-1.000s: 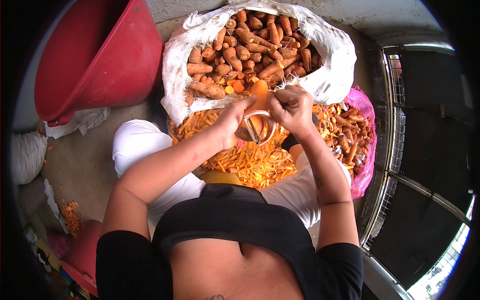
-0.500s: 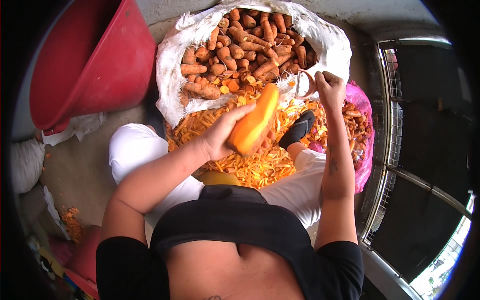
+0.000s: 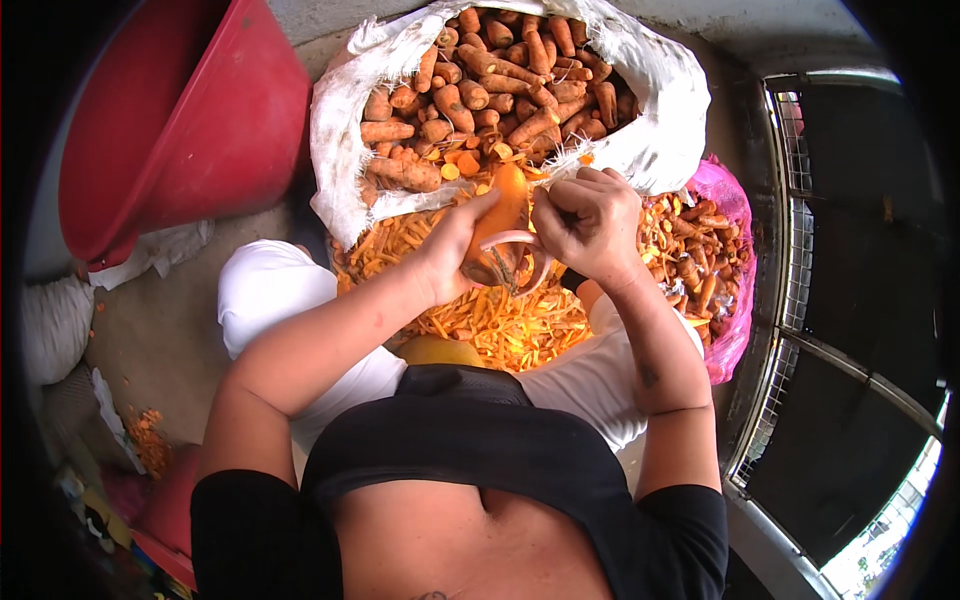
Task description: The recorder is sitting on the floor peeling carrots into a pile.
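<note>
My left hand (image 3: 452,248) is wrapped round a thick carrot (image 3: 511,192), held over the heap of peelings between my legs. The carrot's far part looks smooth and bright orange, while its near end still shows brownish skin with dark marks. In my closed right hand (image 3: 594,222) is a peeler (image 3: 538,262) with a curved, pinkish-brown frame. The peeler lies against the carrot's near end; its blade is hard to make out. Orange peelings (image 3: 500,325) are piled below both hands.
Beyond my hands, an open white sack (image 3: 665,100) holds many unpeeled carrots (image 3: 470,95). A pink mesh bag (image 3: 738,260) with brownish-orange pieces stands at the right, near a dark panelled grille door (image 3: 840,230). A large red tub (image 3: 230,120) leans at the far left.
My right hand has come left and nearer with the peeler, from beside the sack onto the carrot. The left hand has turned the carrot, moving it slightly left, and its skinned end now shows.
</note>
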The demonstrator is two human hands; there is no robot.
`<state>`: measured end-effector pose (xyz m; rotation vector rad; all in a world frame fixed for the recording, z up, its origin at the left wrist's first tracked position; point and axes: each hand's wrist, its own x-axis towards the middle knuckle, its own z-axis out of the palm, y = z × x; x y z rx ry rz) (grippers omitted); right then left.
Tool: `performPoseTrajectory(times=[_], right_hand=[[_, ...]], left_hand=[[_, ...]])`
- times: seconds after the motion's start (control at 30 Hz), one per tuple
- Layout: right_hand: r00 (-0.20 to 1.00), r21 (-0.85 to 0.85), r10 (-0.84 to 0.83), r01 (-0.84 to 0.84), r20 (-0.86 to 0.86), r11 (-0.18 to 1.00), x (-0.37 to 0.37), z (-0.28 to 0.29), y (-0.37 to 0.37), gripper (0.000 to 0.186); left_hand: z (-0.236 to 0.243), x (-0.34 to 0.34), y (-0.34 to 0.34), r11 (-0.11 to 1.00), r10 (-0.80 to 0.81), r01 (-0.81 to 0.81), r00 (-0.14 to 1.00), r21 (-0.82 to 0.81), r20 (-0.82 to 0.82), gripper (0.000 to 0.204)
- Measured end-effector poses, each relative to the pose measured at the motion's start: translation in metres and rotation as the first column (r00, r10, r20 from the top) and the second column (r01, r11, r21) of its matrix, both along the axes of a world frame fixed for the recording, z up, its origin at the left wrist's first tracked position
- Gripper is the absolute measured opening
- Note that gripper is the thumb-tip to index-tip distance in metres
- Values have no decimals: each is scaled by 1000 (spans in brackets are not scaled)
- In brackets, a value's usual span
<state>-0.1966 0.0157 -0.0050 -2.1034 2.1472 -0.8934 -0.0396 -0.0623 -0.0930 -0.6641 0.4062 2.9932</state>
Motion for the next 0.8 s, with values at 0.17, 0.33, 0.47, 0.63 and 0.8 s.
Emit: performPoseTrajectory(times=[0.17, 0.33, 0.47, 0.63, 0.8], right_hand=[[998, 3, 36, -36, 55, 999, -3, -5, 0, 27], [995, 40, 3, -7, 97, 999, -4, -7, 2, 19], [982, 24, 6, -11, 187, 1000, -2, -9, 0, 18], [972, 10, 35, -38, 234, 999, -3, -10, -3, 20], [839, 36, -459, 489, -292, 871, -103, -26, 9, 17]], left_hand=[[19, -9, 6, 996, 84, -88, 988, 23, 132, 41], [38, -8, 5, 997, 72, -70, 991, -21, 116, 43], [42, -6, 2, 996, 41, -34, 995, -79, 88, 44], [48, -6, -1, 996, 53, -43, 990, -78, 129, 43], [56, 9, 7, 978, -84, 109, 986, -180, 141, 42]])
